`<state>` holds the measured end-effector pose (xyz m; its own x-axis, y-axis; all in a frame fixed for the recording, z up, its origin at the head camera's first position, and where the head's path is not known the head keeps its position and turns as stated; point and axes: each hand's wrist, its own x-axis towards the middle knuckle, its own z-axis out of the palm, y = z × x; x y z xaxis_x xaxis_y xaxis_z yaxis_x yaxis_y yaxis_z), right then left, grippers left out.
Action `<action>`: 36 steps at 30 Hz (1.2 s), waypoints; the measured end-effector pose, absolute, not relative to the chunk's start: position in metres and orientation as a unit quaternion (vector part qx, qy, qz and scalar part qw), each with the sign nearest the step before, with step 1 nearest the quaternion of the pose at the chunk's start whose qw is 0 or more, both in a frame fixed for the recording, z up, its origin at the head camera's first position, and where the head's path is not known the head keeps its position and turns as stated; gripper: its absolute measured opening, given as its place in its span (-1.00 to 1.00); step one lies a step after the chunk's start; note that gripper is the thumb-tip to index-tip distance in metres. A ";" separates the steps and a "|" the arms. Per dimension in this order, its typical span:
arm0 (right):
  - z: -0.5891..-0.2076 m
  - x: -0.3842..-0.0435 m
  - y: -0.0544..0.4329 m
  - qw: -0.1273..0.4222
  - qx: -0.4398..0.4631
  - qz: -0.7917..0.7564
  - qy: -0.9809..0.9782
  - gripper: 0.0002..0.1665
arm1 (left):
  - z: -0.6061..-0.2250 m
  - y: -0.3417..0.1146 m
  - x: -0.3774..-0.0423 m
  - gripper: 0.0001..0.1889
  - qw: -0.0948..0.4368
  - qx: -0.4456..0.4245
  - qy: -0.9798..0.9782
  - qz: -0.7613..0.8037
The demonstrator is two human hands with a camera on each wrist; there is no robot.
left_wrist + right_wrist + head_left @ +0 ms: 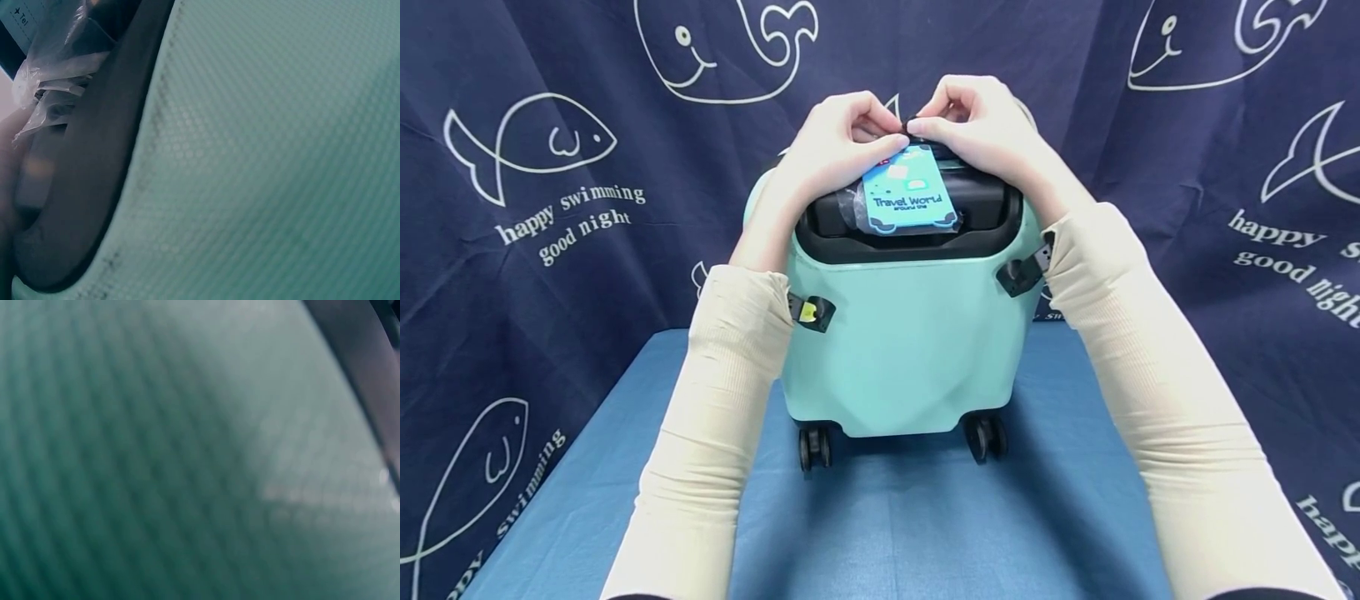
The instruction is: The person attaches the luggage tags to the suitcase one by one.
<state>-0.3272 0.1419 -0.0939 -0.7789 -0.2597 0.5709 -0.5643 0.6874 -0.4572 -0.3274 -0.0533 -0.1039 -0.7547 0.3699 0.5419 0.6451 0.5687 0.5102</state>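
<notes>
A mint-green suitcase (902, 342) stands upright with its black handle panel (895, 248) on top. A blue luggage tag (910, 187), printed "Travel World", hangs over that panel with clear plastic film (59, 62) about it. My left hand (838, 142) pinches the tag's dark strap (909, 125) just above the tag, its thumb at the tag's upper edge. From the other side, my right hand (985, 125) pinches the strap too, thumb and fingertips close to the left ones. Mostly the ribbed suitcase shell (156, 456) fills the right wrist view, and that hand is outside it.
Under the suitcase, black wheels (815, 447) rest on a blue cloth-covered table (895, 525). A dark blue curtain (625, 275) with white fish and whale drawings hangs behind and at both sides. Small black cameras (1024, 271) are strapped at the wrists.
</notes>
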 end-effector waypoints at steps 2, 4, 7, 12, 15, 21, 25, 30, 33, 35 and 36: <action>-0.094 -0.327 0.142 0.235 0.231 0.323 -0.887 -0.82 | -0.104 -0.053 -0.327 -0.74 0.192 -0.294 -0.866 -0.355; -0.094 -0.328 0.143 0.230 0.230 0.331 -0.886 -0.82 | -0.104 -0.053 -0.327 -0.74 0.192 -0.294 -0.868 -0.351; -0.094 -0.328 0.143 0.222 0.232 0.350 -0.880 -0.81 | -0.103 -0.053 -0.327 -0.73 0.191 -0.290 -0.872 -0.346; -0.094 -0.329 0.142 0.220 0.240 0.367 -0.872 -0.80 | -0.103 -0.053 -0.326 -0.72 0.187 -0.285 -0.875 -0.343; -0.094 -0.329 0.142 0.223 0.242 0.364 -0.871 -0.79 | -0.103 -0.054 -0.327 -0.72 0.186 -0.284 -0.875 -0.345; -0.093 -0.329 0.142 0.217 0.210 0.312 -0.901 -0.72 | -0.105 -0.054 -0.328 -0.72 0.190 -0.286 -0.871 -0.352; -0.093 -0.329 0.142 0.193 0.204 0.285 -0.917 -0.57 | -0.105 -0.054 -0.328 -0.73 0.194 -0.285 -0.868 -0.358; -0.094 -0.329 0.144 0.185 0.220 0.295 -0.911 -0.53 | -0.105 -0.053 -0.327 -0.73 0.199 -0.282 -0.865 -0.364; -0.094 -0.329 0.145 0.192 0.213 0.308 -0.907 -0.57 | -0.104 -0.053 -0.326 -0.74 0.202 -0.281 -0.862 -0.369; -0.094 -0.330 0.145 0.196 0.218 0.327 -0.899 -0.62 | -0.103 -0.053 -0.326 -0.73 0.204 -0.280 -0.862 -0.370; -0.095 -0.330 0.144 0.198 0.224 0.341 -0.891 -0.66 | -0.103 -0.053 -0.326 -0.73 0.205 -0.278 -0.862 -0.371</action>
